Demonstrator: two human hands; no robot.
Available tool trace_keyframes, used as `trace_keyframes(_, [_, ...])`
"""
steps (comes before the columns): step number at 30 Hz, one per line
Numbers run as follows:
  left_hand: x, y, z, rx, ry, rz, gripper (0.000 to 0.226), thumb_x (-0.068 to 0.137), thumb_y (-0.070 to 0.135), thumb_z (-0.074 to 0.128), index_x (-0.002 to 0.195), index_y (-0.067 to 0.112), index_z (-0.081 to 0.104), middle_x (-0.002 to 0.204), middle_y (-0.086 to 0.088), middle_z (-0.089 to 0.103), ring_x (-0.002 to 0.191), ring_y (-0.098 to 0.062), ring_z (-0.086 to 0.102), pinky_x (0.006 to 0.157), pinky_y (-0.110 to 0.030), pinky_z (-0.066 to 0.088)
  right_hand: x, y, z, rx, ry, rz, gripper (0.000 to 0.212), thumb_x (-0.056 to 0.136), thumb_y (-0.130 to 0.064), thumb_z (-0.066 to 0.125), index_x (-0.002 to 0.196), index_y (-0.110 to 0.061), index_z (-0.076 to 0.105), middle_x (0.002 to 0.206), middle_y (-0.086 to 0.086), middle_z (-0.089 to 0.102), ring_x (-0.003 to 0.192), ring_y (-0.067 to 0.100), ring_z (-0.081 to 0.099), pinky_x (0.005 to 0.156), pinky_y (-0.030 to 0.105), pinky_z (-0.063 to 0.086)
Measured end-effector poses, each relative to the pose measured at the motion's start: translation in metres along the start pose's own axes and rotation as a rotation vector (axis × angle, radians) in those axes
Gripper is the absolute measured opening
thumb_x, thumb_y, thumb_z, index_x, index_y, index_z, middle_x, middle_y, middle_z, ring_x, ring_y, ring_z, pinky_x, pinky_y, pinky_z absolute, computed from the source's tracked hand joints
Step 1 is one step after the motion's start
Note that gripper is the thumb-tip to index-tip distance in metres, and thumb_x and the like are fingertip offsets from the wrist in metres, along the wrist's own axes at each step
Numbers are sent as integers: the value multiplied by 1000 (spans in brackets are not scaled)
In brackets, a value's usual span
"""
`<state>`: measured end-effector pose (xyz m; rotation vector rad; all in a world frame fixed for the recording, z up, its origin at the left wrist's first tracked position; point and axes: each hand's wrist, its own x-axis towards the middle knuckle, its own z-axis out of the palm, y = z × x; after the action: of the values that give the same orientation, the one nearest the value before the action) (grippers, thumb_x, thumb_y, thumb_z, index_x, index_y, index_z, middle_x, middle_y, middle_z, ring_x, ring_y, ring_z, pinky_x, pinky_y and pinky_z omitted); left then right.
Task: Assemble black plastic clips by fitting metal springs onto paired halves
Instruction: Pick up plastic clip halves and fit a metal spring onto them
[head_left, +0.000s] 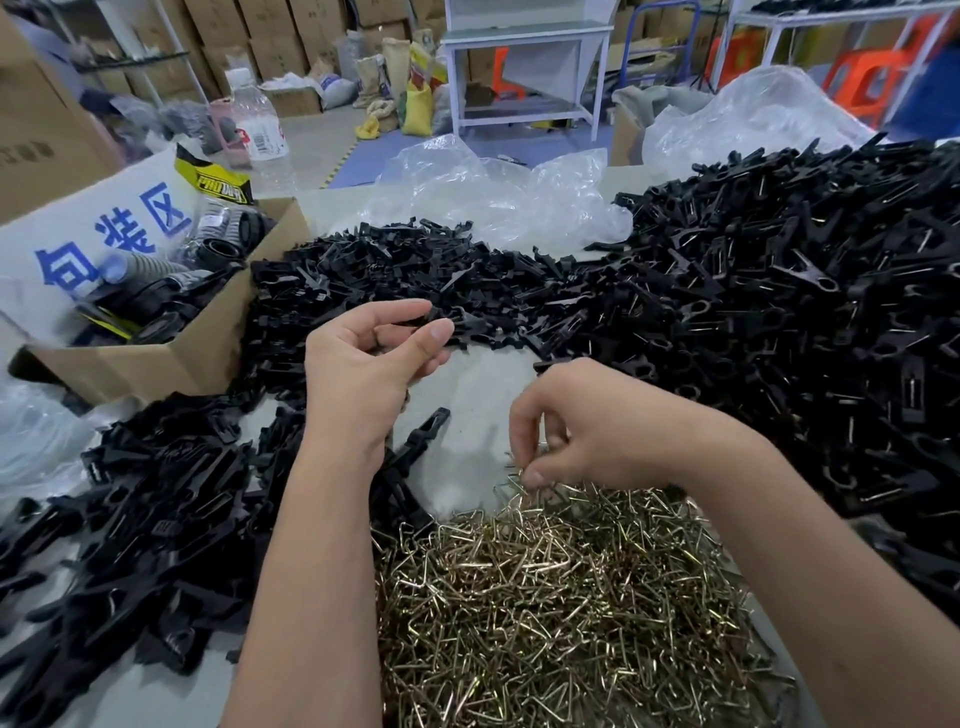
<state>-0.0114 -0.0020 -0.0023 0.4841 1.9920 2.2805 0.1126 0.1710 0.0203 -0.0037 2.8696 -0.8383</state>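
Note:
My left hand (371, 358) is raised over the table's middle and pinches a black clip half (431, 314) between thumb and forefinger at the edge of the loose-halves heap (415, 270). My right hand (587, 426) reaches down with curled fingers and pinches a metal spring (514, 480) at the top edge of the brass-coloured spring pile (561, 597). More loose halves lie at the left (156, 509). A big mound of assembled clips with springs (805, 291) fills the right side.
An open cardboard box (156, 358) with black rings stands at the left, a white sign with blue characters (104, 234) leaning on it. Clear plastic bags (493, 192) lie behind the piles. A water bottle (260, 130) stands farther back.

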Motion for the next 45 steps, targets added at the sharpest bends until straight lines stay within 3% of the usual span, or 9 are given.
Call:
trace_keyframes(3, [-1, 0, 0, 1, 10, -6, 32, 68, 22, 90, 95, 9, 80, 73, -6, 75, 73, -21, 75, 76, -36, 60, -2, 3, -7, 186, 105, -52, 16, 86, -17, 84, 76, -23, 72, 72, -16, 69, 62, -2, 61, 59, 14, 48])
trace_keyframes(10, [-3, 3, -1, 0, -5, -5, 31, 62, 22, 91, 90, 14, 81, 83, -10, 78, 83, -25, 74, 85, -37, 62, -8, 11, -14, 660, 247, -50, 11, 93, -2, 73, 93, -13, 73, 81, 7, 74, 62, 10, 61, 52, 21, 49])
trace_keyframes(16, [-4, 3, 0, 9, -13, -18, 33, 60, 21, 92, 90, 14, 81, 87, -11, 76, 85, -23, 71, 95, -47, 59, -7, 16, -13, 546, 217, 31, 16, 89, -4, 79, 85, -19, 83, 71, 0, 75, 59, 10, 67, 56, 22, 55])
trace_keyframes(19, [-3, 2, 0, 13, -36, -18, 33, 59, 21, 92, 89, 15, 81, 86, -10, 77, 84, -21, 73, 91, -39, 61, -5, 17, -12, 631, 272, 85, 14, 84, -4, 83, 83, -18, 84, 66, -4, 70, 56, 4, 56, 51, 18, 45])
trace_keyframes(26, [-3, 1, -1, 19, -97, 9, 32, 56, 25, 94, 84, 20, 81, 82, -2, 77, 79, -14, 72, 72, -22, 57, -2, 18, -7, 1178, 322, 130, 21, 89, 5, 72, 93, -12, 84, 78, 10, 69, 65, 13, 67, 49, 17, 49])
trace_keyframes(33, [-7, 3, 3, 23, -330, 91, 26, 61, 13, 92, 84, 19, 81, 64, 10, 68, 61, -1, 62, 64, -14, 52, 1, 15, -8, 1201, 439, 125, 14, 88, 2, 75, 85, -10, 82, 71, 8, 70, 60, 14, 66, 48, 17, 49])
trace_keyframes(37, [-10, 4, 6, 35, -397, 84, 28, 60, 12, 91, 85, 14, 79, 60, 12, 65, 58, 0, 60, 63, -15, 51, 3, 13, -6, 1227, 483, 84, 23, 94, 0, 68, 100, -17, 83, 69, 3, 60, 58, 13, 54, 50, 22, 45])
trace_keyframes(41, [-11, 5, 9, 35, -386, 61, 29, 56, 18, 94, 82, 17, 80, 64, 4, 70, 62, -7, 65, 65, -22, 55, 7, 7, 0, 1197, 583, 133, 14, 93, -5, 73, 95, -14, 83, 71, 4, 66, 61, 17, 53, 53, 24, 47])
trace_keyframes(45, [-11, 7, 8, 49, -318, 52, 32, 54, 22, 94, 82, 18, 80, 83, -18, 77, 83, -34, 76, 84, -46, 62, 11, 4, 4, 1272, 566, 167, 24, 91, -1, 74, 110, -14, 80, 89, 8, 67, 68, 16, 60, 56, 24, 50])
